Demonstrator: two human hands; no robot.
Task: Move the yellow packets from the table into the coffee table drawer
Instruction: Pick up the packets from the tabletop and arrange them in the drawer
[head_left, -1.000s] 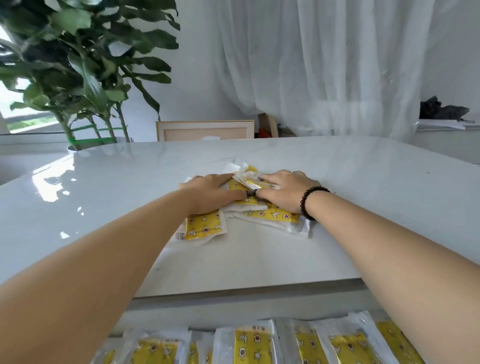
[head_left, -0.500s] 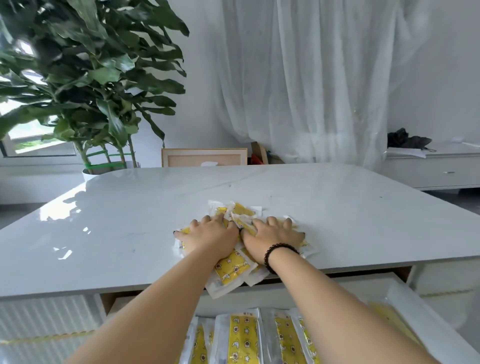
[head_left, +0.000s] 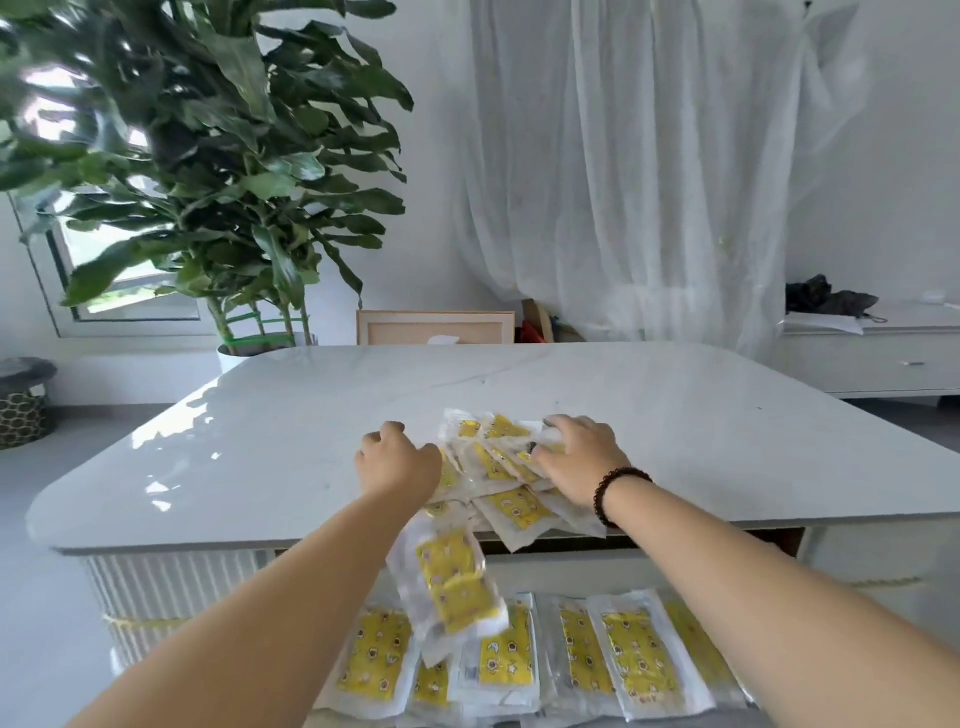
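Note:
A pile of yellow packets (head_left: 511, 506) in clear wrappers lies at the near edge of the white coffee table (head_left: 311, 452), some hanging over the edge. My left hand (head_left: 397, 460) presses on the pile's left side with its fingers bent down and the tips hidden. My right hand (head_left: 576, 462), with a dark bead bracelet on the wrist, lies flat on the pile's right side. A few packets (head_left: 449, 577) are tumbling off the edge in mid-air. Below, the open drawer (head_left: 561, 571) holds a row of several packets (head_left: 639, 654).
A big potted plant (head_left: 208, 156) stands behind the table at the left, a framed panel (head_left: 436, 327) leans behind the far edge, and white curtains hang behind. A low white cabinet (head_left: 883, 364) is at the right, a patterned basket (head_left: 23, 410) at the far left.
Both hands have dragged the pile toward me to the table's near edge. Some packets have slid over the edge and are dropping toward the drawer. The view has pulled back.

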